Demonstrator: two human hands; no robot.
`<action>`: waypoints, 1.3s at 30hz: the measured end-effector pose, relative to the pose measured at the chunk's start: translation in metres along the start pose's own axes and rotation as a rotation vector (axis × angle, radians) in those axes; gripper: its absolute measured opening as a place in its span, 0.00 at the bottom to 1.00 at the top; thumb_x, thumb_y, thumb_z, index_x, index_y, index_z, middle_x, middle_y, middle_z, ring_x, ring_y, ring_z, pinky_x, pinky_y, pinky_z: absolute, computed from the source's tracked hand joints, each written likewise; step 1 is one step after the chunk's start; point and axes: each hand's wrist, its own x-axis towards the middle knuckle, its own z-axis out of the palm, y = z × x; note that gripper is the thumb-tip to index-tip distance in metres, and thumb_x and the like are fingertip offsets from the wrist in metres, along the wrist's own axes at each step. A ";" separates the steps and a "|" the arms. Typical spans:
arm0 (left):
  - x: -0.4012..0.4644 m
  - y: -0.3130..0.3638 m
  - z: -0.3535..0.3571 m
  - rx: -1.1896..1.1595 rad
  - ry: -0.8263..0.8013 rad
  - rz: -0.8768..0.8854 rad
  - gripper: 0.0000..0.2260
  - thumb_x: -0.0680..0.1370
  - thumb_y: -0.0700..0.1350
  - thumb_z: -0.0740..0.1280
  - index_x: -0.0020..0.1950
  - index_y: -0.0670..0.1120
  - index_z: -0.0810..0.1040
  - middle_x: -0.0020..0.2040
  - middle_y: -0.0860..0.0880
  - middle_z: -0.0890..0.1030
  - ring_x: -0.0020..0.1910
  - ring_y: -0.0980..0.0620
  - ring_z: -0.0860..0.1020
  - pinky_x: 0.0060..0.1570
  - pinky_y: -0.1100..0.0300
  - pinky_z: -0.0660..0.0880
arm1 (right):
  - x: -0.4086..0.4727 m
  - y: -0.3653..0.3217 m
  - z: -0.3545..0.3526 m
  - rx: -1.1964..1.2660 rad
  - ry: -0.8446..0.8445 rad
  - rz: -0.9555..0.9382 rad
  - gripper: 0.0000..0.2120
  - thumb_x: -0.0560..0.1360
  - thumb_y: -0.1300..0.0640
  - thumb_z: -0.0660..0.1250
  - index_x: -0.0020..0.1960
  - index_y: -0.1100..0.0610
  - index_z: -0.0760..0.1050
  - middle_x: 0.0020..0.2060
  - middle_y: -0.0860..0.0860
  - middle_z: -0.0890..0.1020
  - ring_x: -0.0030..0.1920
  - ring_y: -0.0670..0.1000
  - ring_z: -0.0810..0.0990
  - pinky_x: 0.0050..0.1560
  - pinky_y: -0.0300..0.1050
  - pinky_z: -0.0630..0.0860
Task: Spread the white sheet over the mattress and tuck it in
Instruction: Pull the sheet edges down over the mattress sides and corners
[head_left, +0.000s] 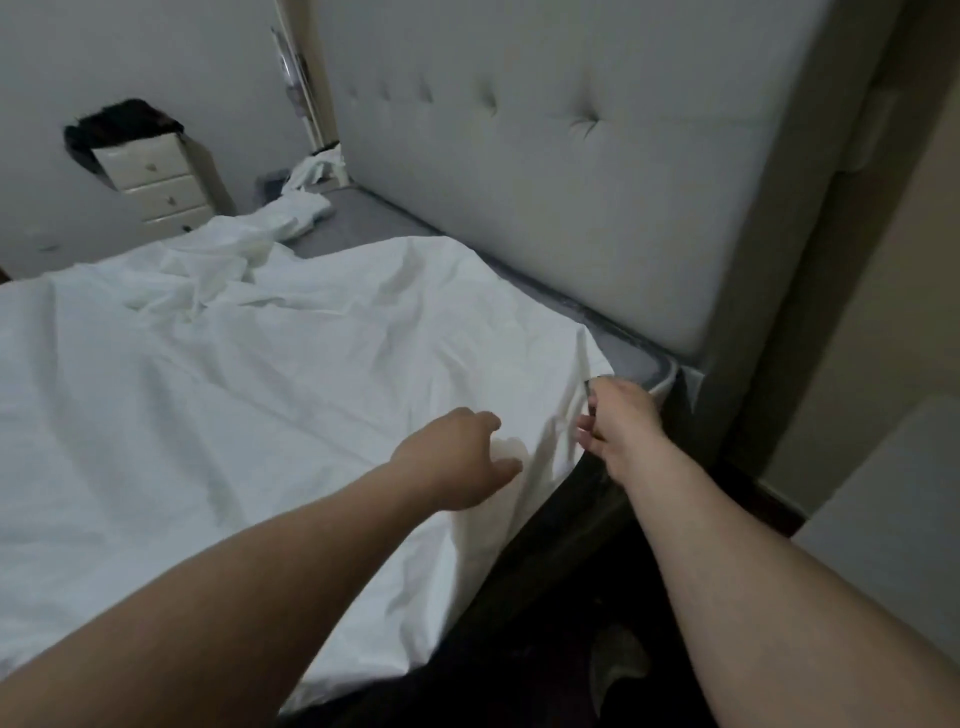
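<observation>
A white sheet (260, 374) lies rumpled across most of the grey mattress (374, 218), bunched up toward the far side. A strip of bare mattress shows along the headboard. The sheet's near corner hangs over the mattress side by the headboard end. My right hand (618, 421) pinches the sheet's edge at that corner, fingers closed on the cloth. To its left my left hand (462, 457) rests on the sheet near the mattress edge, fingers spread and partly sunk into the fabric.
A tufted pale headboard (597, 156) stands along the right of the bed. A small white drawer unit (156, 176) with a dark item on top stands at the far wall. Dark bed frame (545, 561) and floor lie below my arms. A pale surface (883, 519) is at right.
</observation>
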 end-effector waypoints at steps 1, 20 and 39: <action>0.013 0.005 0.006 0.046 -0.011 -0.009 0.32 0.78 0.66 0.65 0.76 0.49 0.68 0.68 0.47 0.75 0.65 0.45 0.76 0.61 0.47 0.76 | 0.007 0.000 0.005 -0.017 -0.005 0.011 0.08 0.81 0.59 0.59 0.46 0.54 0.75 0.39 0.53 0.76 0.34 0.51 0.75 0.39 0.46 0.77; 0.021 0.042 -0.029 -0.810 -0.380 0.148 0.16 0.70 0.34 0.64 0.53 0.42 0.86 0.42 0.50 0.82 0.39 0.51 0.76 0.38 0.62 0.71 | 0.039 -0.022 -0.025 -0.083 -0.118 0.002 0.12 0.78 0.63 0.69 0.60 0.55 0.82 0.44 0.53 0.87 0.41 0.53 0.87 0.37 0.44 0.85; 0.007 0.036 -0.001 -0.344 -0.094 0.186 0.13 0.80 0.45 0.65 0.63 0.51 0.83 0.53 0.57 0.82 0.52 0.56 0.78 0.55 0.61 0.73 | 0.033 0.019 -0.046 -0.263 -0.081 0.252 0.09 0.80 0.52 0.71 0.43 0.54 0.75 0.29 0.49 0.70 0.26 0.44 0.63 0.20 0.32 0.59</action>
